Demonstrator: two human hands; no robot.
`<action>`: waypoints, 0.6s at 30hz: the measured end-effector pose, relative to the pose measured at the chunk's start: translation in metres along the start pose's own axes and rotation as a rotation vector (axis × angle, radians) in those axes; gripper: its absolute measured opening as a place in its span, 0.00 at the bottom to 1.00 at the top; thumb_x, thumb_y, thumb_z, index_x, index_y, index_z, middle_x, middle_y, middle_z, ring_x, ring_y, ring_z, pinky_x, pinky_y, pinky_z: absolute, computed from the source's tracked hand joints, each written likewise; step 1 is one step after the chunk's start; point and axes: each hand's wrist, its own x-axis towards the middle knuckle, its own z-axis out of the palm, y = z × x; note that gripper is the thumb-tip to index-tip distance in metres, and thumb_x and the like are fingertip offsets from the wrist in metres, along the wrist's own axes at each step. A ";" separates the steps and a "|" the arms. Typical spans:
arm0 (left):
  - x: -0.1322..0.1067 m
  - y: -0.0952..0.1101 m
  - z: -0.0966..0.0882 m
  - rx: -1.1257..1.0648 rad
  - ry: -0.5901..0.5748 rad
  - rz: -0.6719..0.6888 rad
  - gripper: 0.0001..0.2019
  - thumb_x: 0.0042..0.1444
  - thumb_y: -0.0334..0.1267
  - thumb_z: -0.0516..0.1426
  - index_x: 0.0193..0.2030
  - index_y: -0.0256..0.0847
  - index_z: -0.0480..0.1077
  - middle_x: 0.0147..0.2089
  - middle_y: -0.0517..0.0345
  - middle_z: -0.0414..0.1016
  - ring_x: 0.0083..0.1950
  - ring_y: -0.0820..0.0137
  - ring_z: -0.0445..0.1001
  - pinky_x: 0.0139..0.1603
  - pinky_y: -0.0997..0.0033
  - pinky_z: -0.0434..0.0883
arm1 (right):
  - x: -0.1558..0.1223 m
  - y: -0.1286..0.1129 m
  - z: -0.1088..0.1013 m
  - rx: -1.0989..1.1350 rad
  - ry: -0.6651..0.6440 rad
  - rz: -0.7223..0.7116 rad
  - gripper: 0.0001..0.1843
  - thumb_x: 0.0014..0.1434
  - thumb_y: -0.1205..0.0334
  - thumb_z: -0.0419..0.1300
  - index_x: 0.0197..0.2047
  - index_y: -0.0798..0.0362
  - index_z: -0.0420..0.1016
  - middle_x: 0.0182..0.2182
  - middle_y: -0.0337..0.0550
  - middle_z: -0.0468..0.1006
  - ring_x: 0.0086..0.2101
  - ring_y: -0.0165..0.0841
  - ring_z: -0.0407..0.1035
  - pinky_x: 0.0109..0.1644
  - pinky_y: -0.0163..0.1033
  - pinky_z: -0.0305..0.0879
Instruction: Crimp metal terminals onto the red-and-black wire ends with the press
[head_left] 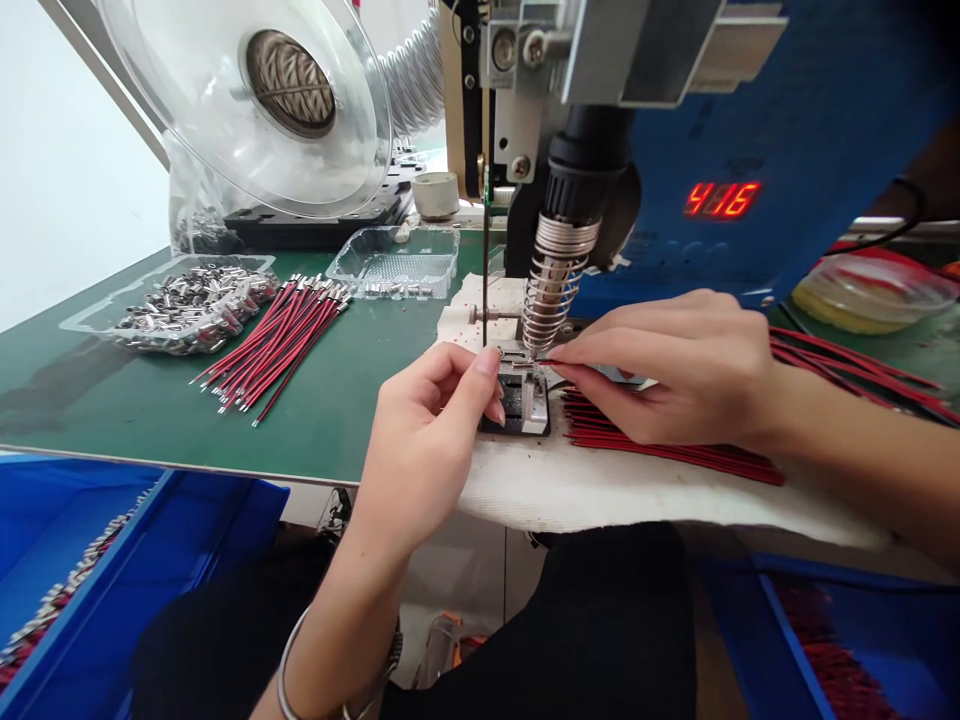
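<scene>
My right hand (675, 365) is closed in a pinch on a red and black wire (553, 362), its end pointing left under the soldering iron (561, 270) with a spring around it. Beneath the tip sits a small metal jig (531, 405) on a black base. My left hand (427, 430) is at the jig's left side, thumb and forefinger pressed together. Whatever lies between those fingertips is too small or hidden to name. Under my right hand a bundle of red and black wires (675, 455) rests on a white cloth (555, 490).
On the green tabletop (315, 440) at left lie finished-looking wires with metal ends (281, 335), a clear tray of metal parts (199, 305) and another clear tray (405, 262). A blue machine (750, 120) reads 416. Blue bins (187, 560) flank my legs; a clear fume hood (187, 90) stands behind.
</scene>
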 end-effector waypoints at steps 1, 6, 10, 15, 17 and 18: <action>0.000 0.000 0.000 0.000 -0.001 0.000 0.22 0.78 0.42 0.69 0.28 0.45 0.76 0.23 0.62 0.69 0.25 0.71 0.62 0.32 0.66 0.67 | 0.000 0.000 0.000 -0.007 0.003 0.005 0.08 0.81 0.68 0.69 0.48 0.45 0.87 0.36 0.34 0.92 0.32 0.34 0.86 0.35 0.40 0.79; 0.000 -0.001 0.000 -0.008 0.000 0.006 0.22 0.80 0.37 0.66 0.29 0.44 0.77 0.23 0.63 0.69 0.24 0.72 0.59 0.32 0.66 0.67 | 0.002 -0.002 -0.001 -0.035 0.028 0.005 0.08 0.82 0.68 0.69 0.47 0.47 0.85 0.36 0.35 0.93 0.32 0.34 0.88 0.36 0.40 0.79; 0.000 -0.001 -0.001 -0.009 -0.006 0.005 0.22 0.81 0.37 0.65 0.29 0.44 0.77 0.24 0.63 0.70 0.25 0.72 0.59 0.32 0.66 0.65 | 0.002 -0.003 -0.002 -0.039 0.036 0.009 0.09 0.82 0.68 0.69 0.47 0.45 0.85 0.36 0.35 0.93 0.32 0.34 0.87 0.35 0.40 0.78; -0.001 -0.001 0.000 -0.014 -0.005 0.005 0.22 0.80 0.36 0.65 0.29 0.44 0.77 0.24 0.63 0.71 0.24 0.73 0.59 0.32 0.66 0.66 | 0.001 -0.003 -0.002 -0.019 0.036 0.019 0.09 0.81 0.69 0.69 0.47 0.46 0.85 0.36 0.35 0.93 0.32 0.34 0.86 0.34 0.40 0.77; 0.000 0.000 0.000 -0.018 -0.010 0.015 0.22 0.81 0.36 0.65 0.29 0.44 0.76 0.24 0.63 0.71 0.24 0.73 0.59 0.32 0.66 0.66 | 0.001 -0.003 -0.002 -0.025 0.031 0.019 0.09 0.81 0.69 0.69 0.47 0.45 0.85 0.36 0.35 0.93 0.32 0.34 0.86 0.34 0.40 0.76; 0.001 0.000 0.000 -0.015 -0.011 0.016 0.22 0.80 0.36 0.65 0.29 0.44 0.77 0.24 0.63 0.71 0.24 0.73 0.59 0.32 0.67 0.66 | 0.002 -0.003 -0.002 -0.031 0.032 0.016 0.09 0.81 0.69 0.69 0.47 0.46 0.85 0.36 0.35 0.92 0.32 0.34 0.86 0.34 0.40 0.76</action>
